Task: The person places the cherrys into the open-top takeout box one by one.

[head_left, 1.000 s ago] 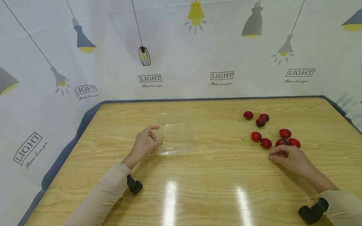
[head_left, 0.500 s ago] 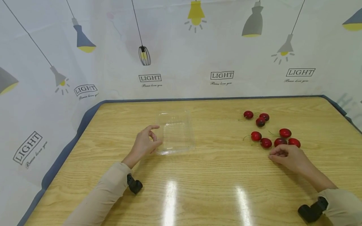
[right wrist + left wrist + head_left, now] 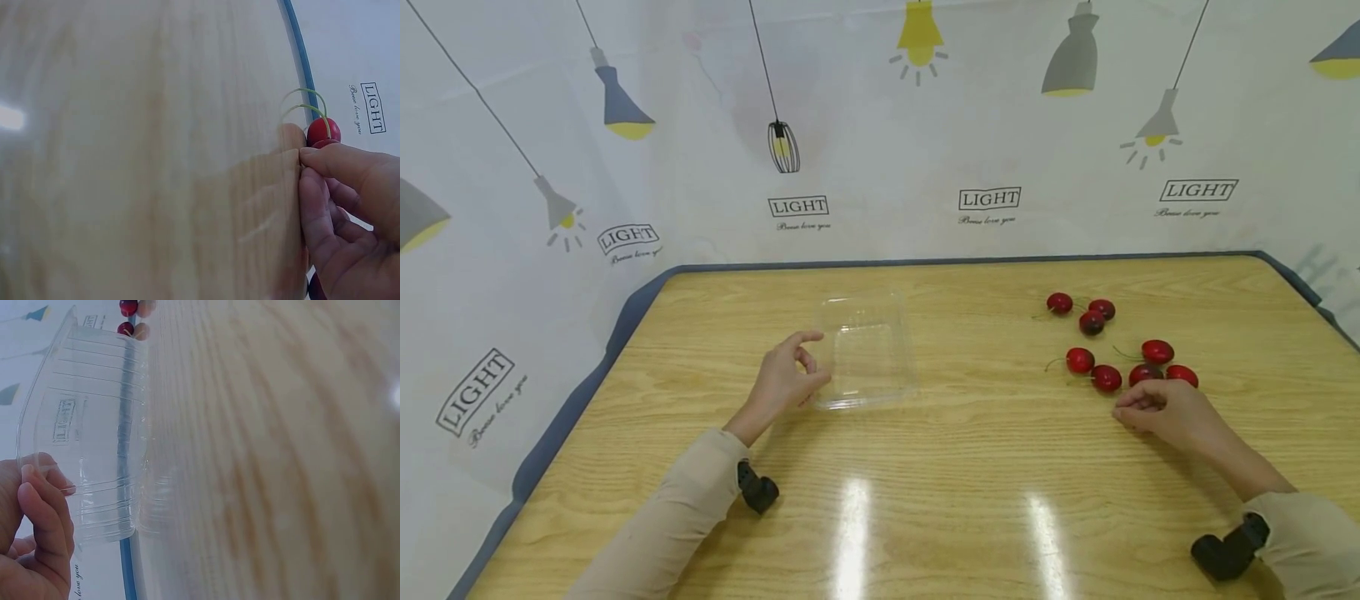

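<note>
A clear plastic container (image 3: 865, 358) with a thin rim stands on the table left of centre. My left hand (image 3: 786, 375) holds its left rim, with thumb and curled fingers at the edge; the left wrist view shows the fingers (image 3: 47, 512) against the container's wall (image 3: 87, 425). On the right, my right hand (image 3: 1176, 417) rests on the table just in front of several dark red cherries (image 3: 1107, 378). Its fingers are loosely bent, with nothing visible between them. In the right wrist view, a cherry (image 3: 324, 129) with green stems shows behind the thumb.
Three more cherries (image 3: 1092, 322) lie farther back on the wooden table (image 3: 955, 467). Behind it hangs a white cloth (image 3: 880, 167) printed with lamps. A black wrist camera (image 3: 757, 487) sits on the left sleeve, another camera (image 3: 1228, 550) on the right.
Both hands, the container and the cherries stay practically where they were. The head view shifts very slightly.
</note>
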Tool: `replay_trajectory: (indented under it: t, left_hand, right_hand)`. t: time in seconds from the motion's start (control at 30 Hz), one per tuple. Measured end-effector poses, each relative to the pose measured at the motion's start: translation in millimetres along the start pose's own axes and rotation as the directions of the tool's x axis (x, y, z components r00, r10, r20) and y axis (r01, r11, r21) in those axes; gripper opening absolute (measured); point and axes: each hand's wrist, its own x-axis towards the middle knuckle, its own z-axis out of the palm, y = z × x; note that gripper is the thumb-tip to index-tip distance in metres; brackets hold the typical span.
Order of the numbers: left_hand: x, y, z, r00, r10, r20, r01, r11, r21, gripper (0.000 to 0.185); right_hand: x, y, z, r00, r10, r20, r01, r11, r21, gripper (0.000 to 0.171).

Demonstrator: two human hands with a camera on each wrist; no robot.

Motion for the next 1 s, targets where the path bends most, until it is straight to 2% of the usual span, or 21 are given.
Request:
replay_trajectory:
  t: [0.33,0.63,1.0]
  left_hand:
    - [-0.2,0.8,-0.6,1.0,0.007,-0.006,-0.007,1.0,0.006,0.053]
    - [0.7,1.0,0.3,1.0,0.018,-0.012,-0.017,1.0,0.014,0.052]
    - [0.5,-0.2,-0.1,1.0,-0.018,-0.02,0.018,1.0,0.007,0.054]
  right_hand:
    - [2.5,0.9,-2.3,0.999,-0.012,0.045,0.011,1.0,0.012,0.013]
    - [2.3,1.4,-3.1,0.991,0.06,0.121,-0.067,0.996,0.061,0.02]
    - [2.6,-1.5,-3.8,0.995,0.02,0.095,-0.024,0.999,0.039,0.015]
